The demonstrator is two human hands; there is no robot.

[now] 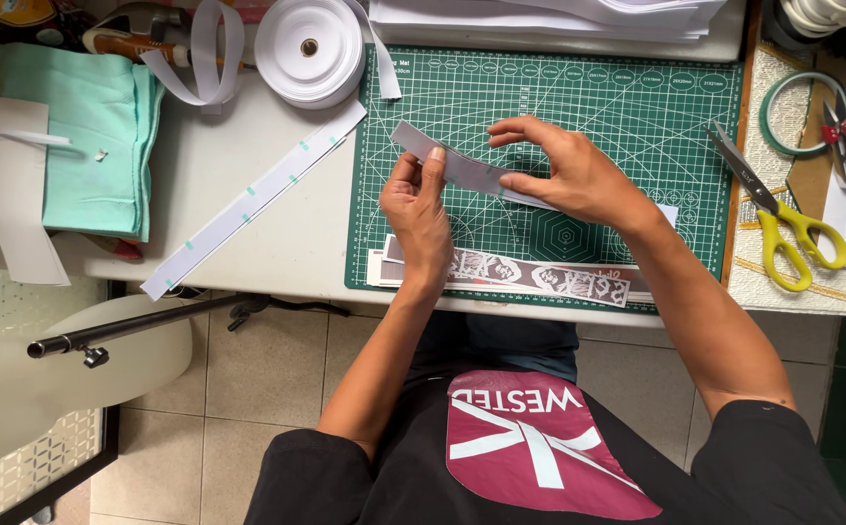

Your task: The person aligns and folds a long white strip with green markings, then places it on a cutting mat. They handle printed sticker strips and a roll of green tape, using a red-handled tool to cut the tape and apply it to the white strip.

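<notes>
Both hands hold a pale grey strip (462, 167) just above the green cutting mat (617, 107) on the counter (277, 194). The left hand (415, 216) has its grip pinched on the strip's near end; the right hand (569, 175) presses its fingers along the middle. Yellow-handled scissors (777, 219) lie well to the right, a white tape roll (308, 49) to the upper left.

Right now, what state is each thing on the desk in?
Paper strip: lifted off the cutting mat, pinched by left hand and right hand.
Yellow scissors: closed, lying flat.
White tape roll: partly unwound.
Teal cloth: folded.
</notes>
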